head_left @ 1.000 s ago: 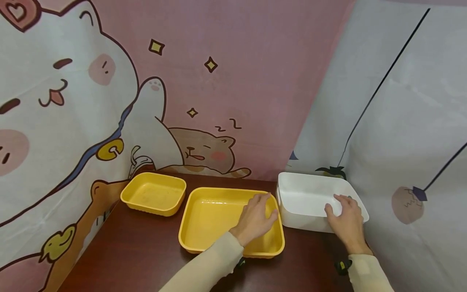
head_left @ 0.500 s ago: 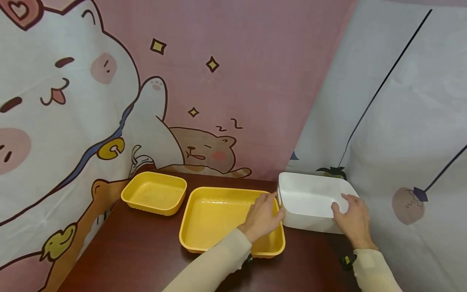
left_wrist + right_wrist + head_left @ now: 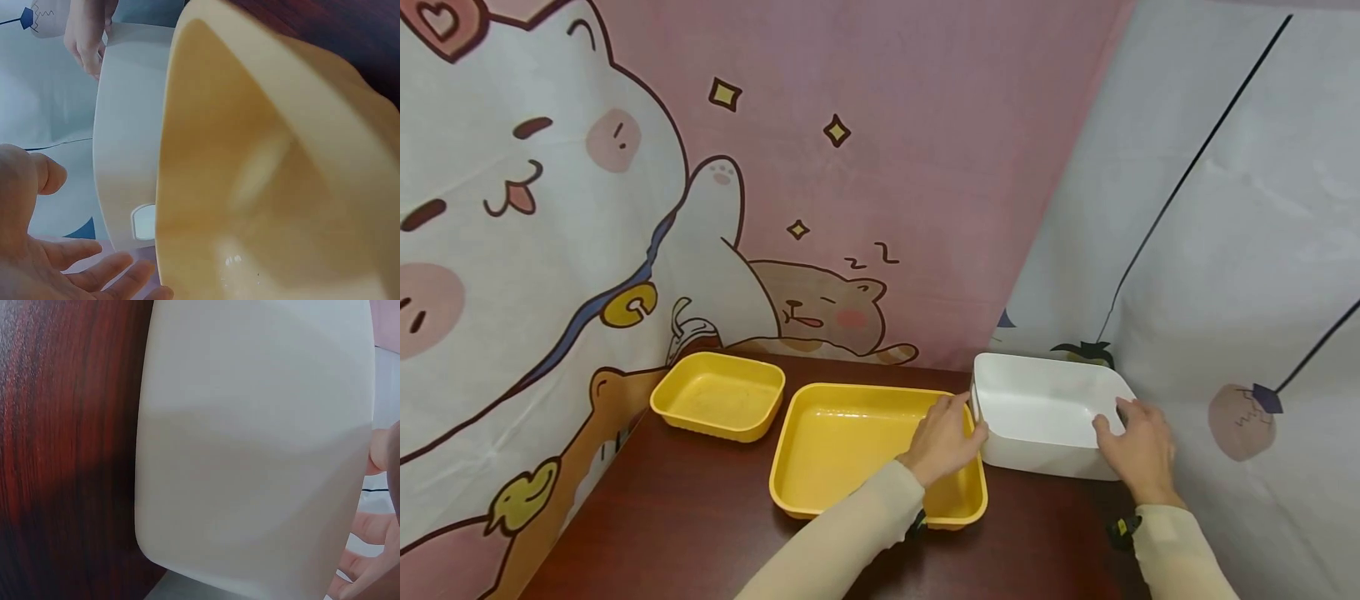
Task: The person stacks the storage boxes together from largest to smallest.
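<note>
A white rectangular bin (image 3: 1037, 454) stands at the back right of the table. My left hand (image 3: 942, 442) reaches across the right side of the large yellow tray (image 3: 820, 483) to the bin's left end. In the left wrist view its fingers (image 3: 103, 275) are spread near the bin's end wall, which has a handle cutout (image 3: 145, 222); contact cannot be made out. My right hand (image 3: 1138, 450) is over the bin's right front corner, thumb and fingers apart. In the right wrist view its fingertips (image 3: 369, 526) show by the rim, partly out of frame.
A smaller yellow tray (image 3: 722, 429) sits at the back left of the dark red wooden table (image 3: 700, 517). The large tray stands close against the bin's left end. Printed cloth (image 3: 940, 167) hangs behind, and a pale cloth wall (image 3: 1262, 275) rises close on the right.
Both hands have shifted right: the left toward the bin's left end, the right outward to its right end. The bin and trays keep their places.
</note>
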The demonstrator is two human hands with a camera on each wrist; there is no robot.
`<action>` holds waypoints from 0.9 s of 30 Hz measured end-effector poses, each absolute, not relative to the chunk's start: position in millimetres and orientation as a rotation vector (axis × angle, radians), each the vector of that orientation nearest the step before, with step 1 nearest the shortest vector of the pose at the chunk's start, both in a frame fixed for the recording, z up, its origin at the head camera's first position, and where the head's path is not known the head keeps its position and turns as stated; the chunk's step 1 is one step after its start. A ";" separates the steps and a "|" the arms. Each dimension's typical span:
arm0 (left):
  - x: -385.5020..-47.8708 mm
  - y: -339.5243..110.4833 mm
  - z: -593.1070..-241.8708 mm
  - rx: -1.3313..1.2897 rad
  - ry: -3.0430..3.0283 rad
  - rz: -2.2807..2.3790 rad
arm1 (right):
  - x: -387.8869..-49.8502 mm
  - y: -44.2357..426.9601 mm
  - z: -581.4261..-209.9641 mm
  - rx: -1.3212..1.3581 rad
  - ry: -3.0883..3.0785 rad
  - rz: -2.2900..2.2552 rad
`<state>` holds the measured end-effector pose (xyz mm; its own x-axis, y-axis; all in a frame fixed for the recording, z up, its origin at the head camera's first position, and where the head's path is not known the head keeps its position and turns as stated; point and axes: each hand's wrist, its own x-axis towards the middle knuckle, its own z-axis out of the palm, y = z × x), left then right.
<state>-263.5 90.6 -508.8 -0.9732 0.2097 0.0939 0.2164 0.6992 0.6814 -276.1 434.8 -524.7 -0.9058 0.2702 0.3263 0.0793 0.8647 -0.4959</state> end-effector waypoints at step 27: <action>-277.1 104.7 -522.0 -0.385 -2.875 -1.266 | -279.5 448.6 -524.9 -0.319 -2.722 0.701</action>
<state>-277.1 104.7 -522.0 -0.9701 0.2302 0.0764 0.2119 0.6506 0.7293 -279.5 448.6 -524.9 -0.9266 0.2881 0.2416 0.1356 0.8554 -0.4999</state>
